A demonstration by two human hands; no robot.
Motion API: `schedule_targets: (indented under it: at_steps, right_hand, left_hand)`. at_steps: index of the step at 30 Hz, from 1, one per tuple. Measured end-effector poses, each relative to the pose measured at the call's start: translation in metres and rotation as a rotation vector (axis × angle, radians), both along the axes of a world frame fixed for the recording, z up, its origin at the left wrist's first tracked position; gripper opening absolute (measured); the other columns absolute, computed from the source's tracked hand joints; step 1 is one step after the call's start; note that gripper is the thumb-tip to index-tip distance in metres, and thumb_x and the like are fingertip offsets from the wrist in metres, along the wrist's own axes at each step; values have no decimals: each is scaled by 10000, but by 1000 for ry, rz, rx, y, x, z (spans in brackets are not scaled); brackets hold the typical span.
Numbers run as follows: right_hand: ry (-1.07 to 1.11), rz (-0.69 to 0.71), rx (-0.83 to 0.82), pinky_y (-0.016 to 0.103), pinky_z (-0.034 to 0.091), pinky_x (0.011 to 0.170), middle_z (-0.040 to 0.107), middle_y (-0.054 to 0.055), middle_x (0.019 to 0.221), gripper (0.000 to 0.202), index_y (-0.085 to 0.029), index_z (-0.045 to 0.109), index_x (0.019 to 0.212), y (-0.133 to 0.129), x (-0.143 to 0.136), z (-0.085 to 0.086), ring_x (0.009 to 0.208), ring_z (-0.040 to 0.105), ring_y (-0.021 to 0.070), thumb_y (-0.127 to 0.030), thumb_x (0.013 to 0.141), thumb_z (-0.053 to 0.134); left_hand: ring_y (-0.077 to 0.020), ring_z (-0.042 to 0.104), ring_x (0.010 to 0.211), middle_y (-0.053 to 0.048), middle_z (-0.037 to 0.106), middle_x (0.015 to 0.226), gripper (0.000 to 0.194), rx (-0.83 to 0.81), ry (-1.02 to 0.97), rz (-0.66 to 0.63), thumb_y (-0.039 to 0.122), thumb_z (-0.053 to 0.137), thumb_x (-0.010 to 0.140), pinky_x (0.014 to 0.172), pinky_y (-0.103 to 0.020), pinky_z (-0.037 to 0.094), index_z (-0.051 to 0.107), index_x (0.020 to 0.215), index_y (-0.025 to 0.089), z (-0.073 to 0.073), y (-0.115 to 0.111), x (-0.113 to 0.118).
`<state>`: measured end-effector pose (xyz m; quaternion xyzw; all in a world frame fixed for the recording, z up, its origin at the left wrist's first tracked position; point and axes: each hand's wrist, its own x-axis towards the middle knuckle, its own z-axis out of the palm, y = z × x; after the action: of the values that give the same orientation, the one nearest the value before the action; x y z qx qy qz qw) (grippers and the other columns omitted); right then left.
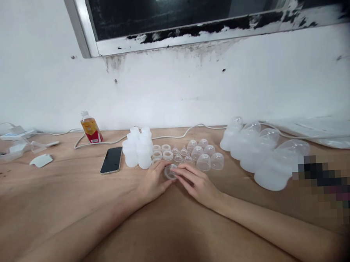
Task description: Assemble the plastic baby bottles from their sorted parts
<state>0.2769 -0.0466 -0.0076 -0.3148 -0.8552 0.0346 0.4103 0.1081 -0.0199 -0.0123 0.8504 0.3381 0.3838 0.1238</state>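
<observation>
Both hands meet at the middle of the wooden table around a small clear round piece [170,172]. My left hand [155,181] grips it from the left, thumb at the near side and fingers at the far side. My right hand [197,183] has its fingertips closed on the piece's right side. Just beyond are white rings [167,155], small clear nipple-shaped parts [184,151] and several clear domed caps [204,162]. White bottles [143,156] stand together to the left of the rings.
A phone [111,160] and a drink bottle [91,128] are on the left. Large frosted bottles with clear domes [272,172] line the right. A white cable [189,130] runs along the wall. Plastic scraps [20,147] lie far left.
</observation>
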Motion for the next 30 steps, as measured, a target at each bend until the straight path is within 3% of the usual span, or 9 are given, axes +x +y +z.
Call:
schedule_targets:
  at_steps: [18, 23, 27, 30]
  right_hand:
    - [-18, -38, 5, 307, 426, 755, 477, 58, 947, 212, -205, 565, 927, 3, 1, -3, 871, 476, 159, -122, 805, 413]
    - [167, -217, -147, 315, 440, 701, 444, 85, 968, 222, -175, 445, 1004, 7, 1, -2, 813, 493, 166, -207, 785, 457]
    - [171, -162, -398, 275, 427, 579, 521, 16, 730, 217, -177, 437, 996, 13, 1, -1, 621, 491, 136, -249, 791, 452]
    - [224, -121, -479, 253, 417, 571, 515, -5, 694, 157, -185, 453, 929, 16, 2, -2, 608, 488, 122, -261, 791, 454]
  left_hand:
    - [-183, 492, 925, -45, 548, 994, 346, 102, 45, 43, 236, 568, 721, 821, -335, 399, 446, 1042, 189, -2, 1, 4]
    - [-173, 482, 945, -48, 525, 1040, 391, 100, -36, -23, 199, 558, 725, 830, -315, 402, 410, 1087, 198, -1, -1, 11]
    - [-170, 453, 1004, -58, 486, 1080, 385, 61, -87, -89, 159, 523, 739, 829, -301, 405, 396, 1099, 208, 2, -4, 11]
    - [-174, 479, 936, -77, 480, 1065, 409, 7, -120, -84, 202, 542, 724, 743, -286, 430, 386, 1101, 191, 4, -5, 10]
